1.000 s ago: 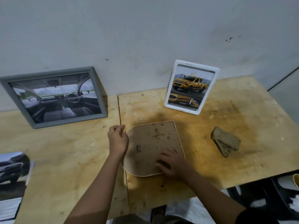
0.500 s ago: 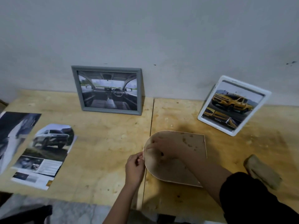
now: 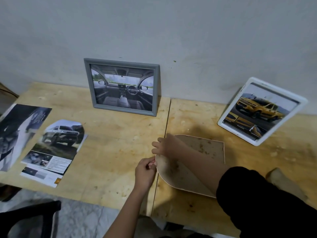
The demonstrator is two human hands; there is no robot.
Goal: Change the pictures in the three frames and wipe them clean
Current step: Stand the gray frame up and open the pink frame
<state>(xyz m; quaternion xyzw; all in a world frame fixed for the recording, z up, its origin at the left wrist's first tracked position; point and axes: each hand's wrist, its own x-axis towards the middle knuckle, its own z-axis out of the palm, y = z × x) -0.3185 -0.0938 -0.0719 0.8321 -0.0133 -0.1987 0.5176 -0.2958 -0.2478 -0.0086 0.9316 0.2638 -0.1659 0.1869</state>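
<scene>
Grey frame point(image 3: 123, 86): up beyond both hands, leaning on the wall point(image 3: 171, 31); it holds a picture of a car cabin, wheel and dash showing.
White frame point(image 3: 260, 110): far off past the right hand, tilted back; a yellow pickup picture sits inside.
Arched frame point(image 3: 197, 157): right under the hands, face down on the surface point(image 3: 111, 152), so what it holds can't be seen.
Look: plain brown backing, speckled with dark stains, pale thin rim.
Heading: rounded end turned to the left hand, squared corner away to the right; long axis seems to run across, partly under the right forearm.
Left hand point(image 3: 145, 172): thumb and fingertips pinching the curved rim.
Right hand point(image 3: 169, 146): fingers stretched out, pressing on the rim just beyond the left hand.
Cut-out print point(image 3: 56, 145): well left of the left hand, arch-topped, a white SUV on it.
Cloth point(image 3: 281, 179): brown, right of the right sleeve, half hidden.
</scene>
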